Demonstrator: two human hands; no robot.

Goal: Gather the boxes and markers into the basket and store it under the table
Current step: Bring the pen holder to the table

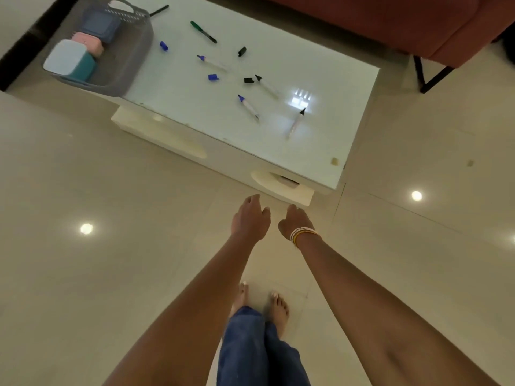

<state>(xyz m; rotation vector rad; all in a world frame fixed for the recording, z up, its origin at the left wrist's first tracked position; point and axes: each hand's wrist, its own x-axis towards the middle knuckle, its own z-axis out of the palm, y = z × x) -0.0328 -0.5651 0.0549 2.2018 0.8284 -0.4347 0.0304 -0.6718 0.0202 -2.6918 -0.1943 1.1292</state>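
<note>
A grey basket (133,59) stands at the far left end of the white glass-topped table (195,112). Inside it lie a teal box with a white lid (69,61), a pink box (89,43) and a blue-grey box (99,23). Several uncapped markers lie scattered on the tabletop: a green one (203,32), blue-tipped ones (211,62) (248,106), black-tipped ones (267,85) (296,122), plus a black pen (159,10) by the basket. Loose blue caps (164,46) (213,77) and black caps (242,51) (249,80) lie among them. My left hand (250,218) and right hand (295,224) hang over the floor in front of the table, holding nothing.
A red-brown sofa (390,20) with a black metal leg (429,76) stands behind the table. A lower shelf (156,132) shows beneath the tabletop. Glossy beige floor tiles surround the table, and my bare feet (278,305) stand on them.
</note>
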